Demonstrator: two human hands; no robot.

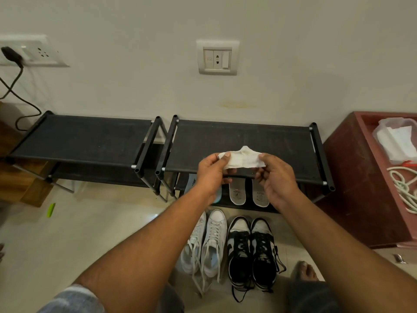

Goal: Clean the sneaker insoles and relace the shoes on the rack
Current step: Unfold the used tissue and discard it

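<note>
White wipe (242,160) hangs stretched between our hands above the rack's (248,136) top shelf. Our left hand (212,171) pinches one end between thumb and fingers, and our right hand (276,179) pinches the other. Two pale insoles (237,193) lie on the lower shelf, their print too small to read. A blue insole (192,182) is mostly hidden behind our left hand. White sneakers (209,242) and black-and-white sneakers (250,249) stand before the rack.

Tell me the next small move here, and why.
Probably bring the wipe down onto an insole: the left hand and right hand hold it spread, and the insoles lie just below on the lower shelf of the shoe rack.
</note>
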